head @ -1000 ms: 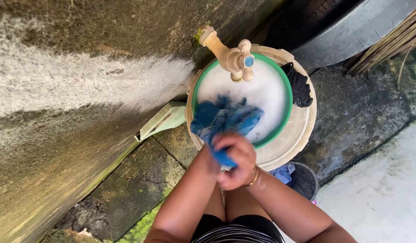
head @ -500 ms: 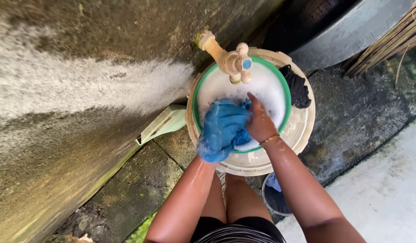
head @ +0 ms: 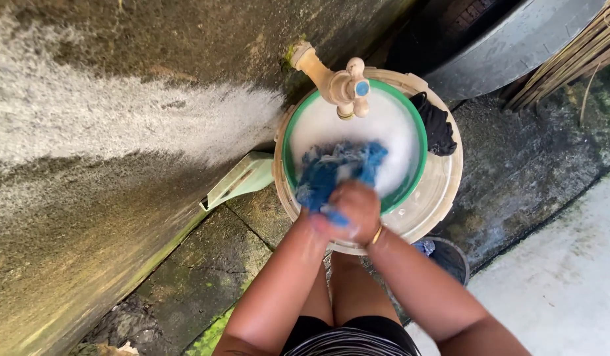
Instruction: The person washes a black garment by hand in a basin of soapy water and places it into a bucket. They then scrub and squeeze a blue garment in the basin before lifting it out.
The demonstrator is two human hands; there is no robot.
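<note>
No packages, labels, signs or screens anywhere in view

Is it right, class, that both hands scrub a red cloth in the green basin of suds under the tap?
Not quite. The cloth is blue, not red, as the head view shows. The rest holds: both hands scrub it in the green basin of suds under the tap.

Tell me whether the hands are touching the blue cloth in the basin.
Touching. The head view shows both hands clasped together around the near end of the blue cloth, with cloth showing between the fingers, over the green basin.
</note>
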